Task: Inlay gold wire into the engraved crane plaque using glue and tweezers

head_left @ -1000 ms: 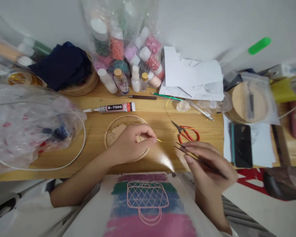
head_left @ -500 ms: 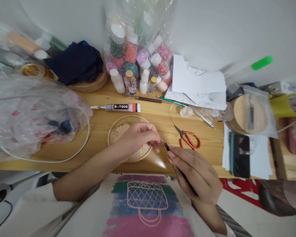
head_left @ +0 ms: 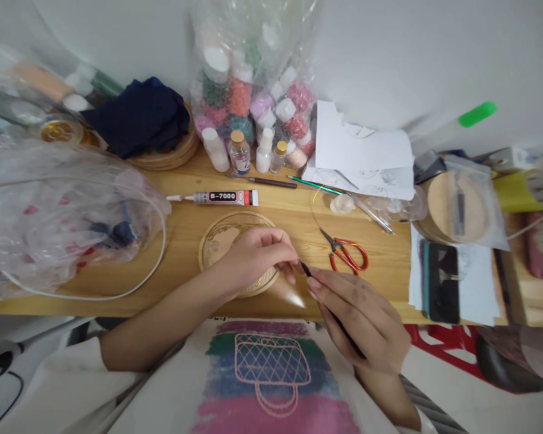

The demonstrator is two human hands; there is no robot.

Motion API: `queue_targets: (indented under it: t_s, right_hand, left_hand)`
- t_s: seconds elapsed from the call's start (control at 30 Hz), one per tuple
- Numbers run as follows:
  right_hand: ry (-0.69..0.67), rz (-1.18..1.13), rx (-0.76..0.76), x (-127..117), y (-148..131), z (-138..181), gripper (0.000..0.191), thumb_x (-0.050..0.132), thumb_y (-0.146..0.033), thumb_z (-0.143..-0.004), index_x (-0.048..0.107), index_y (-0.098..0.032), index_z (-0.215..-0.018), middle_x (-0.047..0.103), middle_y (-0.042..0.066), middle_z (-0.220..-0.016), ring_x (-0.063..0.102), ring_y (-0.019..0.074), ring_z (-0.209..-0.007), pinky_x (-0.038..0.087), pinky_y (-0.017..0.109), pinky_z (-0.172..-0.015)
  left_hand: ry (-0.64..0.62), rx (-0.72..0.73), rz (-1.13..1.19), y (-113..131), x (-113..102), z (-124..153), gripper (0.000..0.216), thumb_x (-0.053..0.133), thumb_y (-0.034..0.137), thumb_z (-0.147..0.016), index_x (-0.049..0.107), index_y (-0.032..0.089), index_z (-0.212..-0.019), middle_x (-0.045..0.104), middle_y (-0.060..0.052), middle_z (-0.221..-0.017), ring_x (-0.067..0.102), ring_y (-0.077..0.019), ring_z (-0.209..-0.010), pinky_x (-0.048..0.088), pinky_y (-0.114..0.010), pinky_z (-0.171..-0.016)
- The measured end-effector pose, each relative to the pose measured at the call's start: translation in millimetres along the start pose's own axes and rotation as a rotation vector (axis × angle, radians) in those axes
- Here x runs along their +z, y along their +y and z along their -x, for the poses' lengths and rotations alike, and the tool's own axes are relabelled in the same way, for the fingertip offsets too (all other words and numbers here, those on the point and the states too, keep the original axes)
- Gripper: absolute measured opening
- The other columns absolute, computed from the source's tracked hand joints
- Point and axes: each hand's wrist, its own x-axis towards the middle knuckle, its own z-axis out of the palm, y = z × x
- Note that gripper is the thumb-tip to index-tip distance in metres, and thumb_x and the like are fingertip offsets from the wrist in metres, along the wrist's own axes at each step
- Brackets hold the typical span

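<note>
My right hand (head_left: 362,313) is closed round a slim black tool (head_left: 344,331) that looks like tweezers, its tip angled up and left. At that tip, the thumb and fingertips of my left hand (head_left: 266,256) are pinched together. Whatever they hold is too small to make out. Partly covered by my left hand lies a round wooden plaque (head_left: 212,241) with raised gold line work. Just beyond my right hand rest small scissors (head_left: 350,256) with red-orange handles, a thin gold wire (head_left: 314,208) curving above their tips.
A B-7000 glue tube (head_left: 226,198) lies behind the plaque, with a brown-handled tool (head_left: 274,182) beyond it. Small bottles (head_left: 239,154) stand at the back. Plastic bags (head_left: 63,211) and a white cable fill the left. On the right are a phone (head_left: 441,283) and papers (head_left: 366,147).
My left fingertips have moved slightly right, nearer the black tool's tip. My right hand keeps its grip on the tool almost in place.
</note>
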Motion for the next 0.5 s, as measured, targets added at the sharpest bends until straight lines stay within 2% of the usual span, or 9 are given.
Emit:
queue_targets:
  t_s: [0.2, 0.3, 0.37, 0.5]
  right_hand:
    - [-0.030, 0.004, 0.005, -0.2, -2.0, -1.0, 0.046, 0.059, -0.005, -0.087, 0.060, -0.020, -0.131, 0.076, 0.010, -0.110, 0.074, 0.0220, -0.097, 0.064, 0.034, -0.078]
    - [0.044, -0.075, 0.054, 4.1, 0.8, 0.5, 0.044, 0.062, -0.003, -0.084, 0.065, -0.020, -0.125, 0.077, 0.008, -0.107, 0.074, 0.0204, -0.094, 0.064, 0.033, -0.078]
    - [0.113, -0.191, 0.144, 10.5, 7.8, 1.6, 0.039, 0.066, -0.003, -0.082, 0.070, -0.022, -0.115, 0.078, 0.005, -0.102, 0.075, 0.0188, -0.090, 0.063, 0.030, -0.076]
    - [0.114, -0.460, 0.364, 30.8, 33.3, 1.8, 0.022, 0.070, -0.009, -0.080, 0.077, -0.026, -0.091, 0.079, 0.002, -0.086, 0.075, 0.0177, -0.080, 0.063, 0.029, -0.071]
  left_hand:
    - [0.031, 0.074, -0.159, -2.4, 0.4, 0.6, 0.010, 0.058, 0.023, -0.068, 0.056, 0.018, -0.059, 0.062, 0.001, -0.056, 0.061, -0.0120, -0.055, 0.047, -0.024, -0.058]
    - [0.075, 0.144, -0.309, -3.8, -2.3, 4.3, 0.015, 0.056, 0.028, -0.074, 0.056, 0.019, -0.062, 0.062, 0.001, -0.059, 0.061, -0.0138, -0.061, 0.046, -0.026, -0.061]
    - [0.170, 0.237, -0.460, -6.6, -9.0, 8.3, 0.020, 0.054, 0.032, -0.079, 0.056, 0.020, -0.064, 0.063, 0.000, -0.064, 0.060, -0.0152, -0.066, 0.045, -0.028, -0.062]
    - [0.532, 0.480, -0.917, -21.9, -33.5, 18.2, 0.014, 0.052, 0.033, -0.087, 0.058, 0.025, -0.079, 0.068, 0.000, -0.080, 0.062, -0.0186, -0.078, 0.048, -0.034, -0.073]
